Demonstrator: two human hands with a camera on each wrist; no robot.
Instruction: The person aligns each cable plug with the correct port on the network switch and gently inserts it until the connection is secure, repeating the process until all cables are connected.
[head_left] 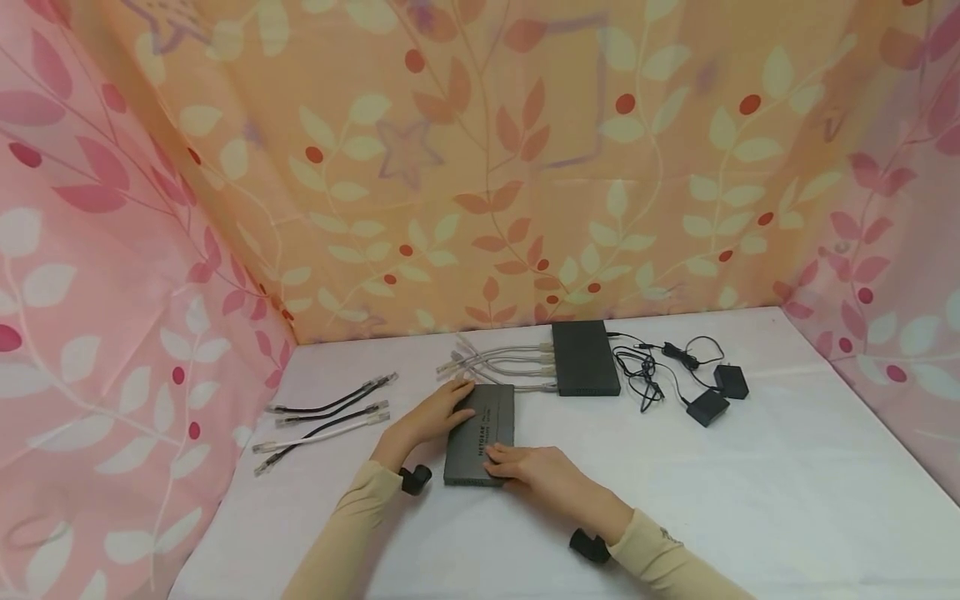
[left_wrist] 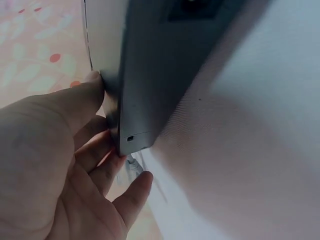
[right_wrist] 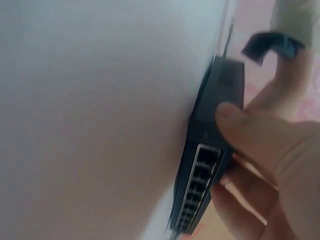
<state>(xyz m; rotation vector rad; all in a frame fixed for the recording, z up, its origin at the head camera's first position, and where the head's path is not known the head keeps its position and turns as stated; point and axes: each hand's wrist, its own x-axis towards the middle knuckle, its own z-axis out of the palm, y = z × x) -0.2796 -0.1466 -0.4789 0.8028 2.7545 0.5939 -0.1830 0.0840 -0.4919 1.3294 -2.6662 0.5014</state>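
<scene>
Netgear switch (head_left: 477, 437), flat, dark grey, row of ports (right_wrist: 198, 186)

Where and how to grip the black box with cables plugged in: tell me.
Likely by the near edge of the black box, coming from the front: it lies flat, cables enter its left side and a cord its right, leaving the near edge free.

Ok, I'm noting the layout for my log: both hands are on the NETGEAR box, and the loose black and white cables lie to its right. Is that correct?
Not quite: the head view shows the loose black and white cables to the left of the NETGEAR box. The left hand and right hand are indeed both on it.
</scene>
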